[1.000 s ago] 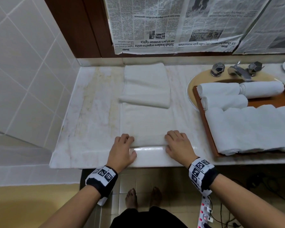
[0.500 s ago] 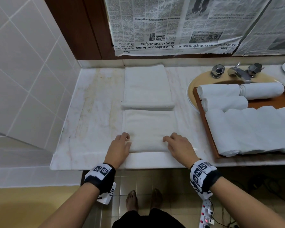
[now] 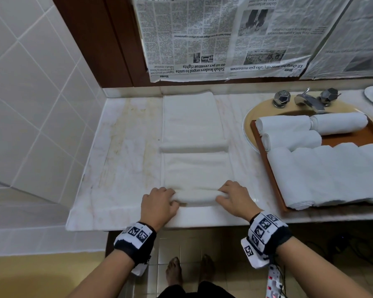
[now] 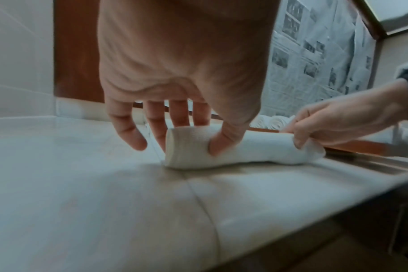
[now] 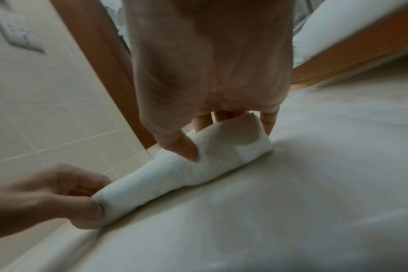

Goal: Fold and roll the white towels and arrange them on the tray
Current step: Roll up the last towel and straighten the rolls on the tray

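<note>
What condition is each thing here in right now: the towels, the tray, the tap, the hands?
Towel on the counter: lying flat, near edge rolled into a short tube.
Left hand: grips the roll's left end.
Right hand: grips the roll's right end.
Folded towel: flat, behind the first, untouched.
Rolled towels: finished, lying on the tray.
Tray: over the sink, partly filled.
Tap: no water visible.

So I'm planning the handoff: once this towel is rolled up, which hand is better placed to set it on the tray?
Probably the right hand: it grips the roll's end nearer the tray.
</note>
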{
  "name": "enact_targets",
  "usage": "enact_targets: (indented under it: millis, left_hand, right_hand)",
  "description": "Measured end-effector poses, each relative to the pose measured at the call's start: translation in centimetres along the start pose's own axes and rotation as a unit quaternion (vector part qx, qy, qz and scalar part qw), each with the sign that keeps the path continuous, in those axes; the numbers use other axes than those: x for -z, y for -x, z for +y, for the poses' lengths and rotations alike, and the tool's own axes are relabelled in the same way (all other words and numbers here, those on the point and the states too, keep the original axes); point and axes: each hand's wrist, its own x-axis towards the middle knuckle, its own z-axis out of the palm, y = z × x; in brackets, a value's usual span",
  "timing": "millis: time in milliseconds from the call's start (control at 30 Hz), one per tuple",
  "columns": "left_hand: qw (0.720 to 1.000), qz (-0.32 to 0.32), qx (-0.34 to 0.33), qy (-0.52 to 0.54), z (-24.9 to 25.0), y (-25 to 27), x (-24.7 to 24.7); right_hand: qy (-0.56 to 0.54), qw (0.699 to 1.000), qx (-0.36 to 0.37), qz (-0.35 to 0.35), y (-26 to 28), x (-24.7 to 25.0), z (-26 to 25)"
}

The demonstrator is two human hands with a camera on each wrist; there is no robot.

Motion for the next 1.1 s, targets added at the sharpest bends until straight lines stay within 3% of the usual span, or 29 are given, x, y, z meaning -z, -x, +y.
enact_targets:
  millis: [100,200,433,600,700,833,967,1100]
  left_hand:
    - [0.989,-0.059,0.058,0.120,-0.3,-0.7,1.0]
    - [0.974,-0.066,0.088,0.198,-0.7,-1.0,1.2]
    - [0.989,-0.002,0.062,0.135,-0.5,0.0,-0.5]
    - [0.991,0.114,-0.023,0.060,0.1,0.4,-1.2]
    - [0.989,0.112,-0.046,0.080,0.5,0.9,-1.6]
    - [0.994,0.069,-0.068,0.042,0.9,1.1,-1.3]
    - [0.999,0.032,-0.043,-0.010,1.0,0.1,-0.7]
    - [0.999,-0.050,-0.019,-0.008,0.8,-0.5,0.5]
  right_hand:
    - [-0.045,0.999,-0.008,-0.029,-0.3,0.7,0.1]
    - [-0.063,0.998,0.010,-0.021,0.0,0.6,-0.1]
    - [0.041,0.995,0.061,0.068,0.8,-0.5,-0.1]
    - [0.145,0.976,0.076,0.144,1.0,-1.3,-0.3]
    - [0.161,0.967,0.097,0.173,1.1,-1.7,-0.5]
    - [0.128,0.973,0.137,0.132,1.3,-1.2,0.0]
    - [0.164,0.975,0.139,0.052,1.2,-1.0,0.0]
    - [0.024,0.995,0.091,-0.016,0.9,0.2,0.0]
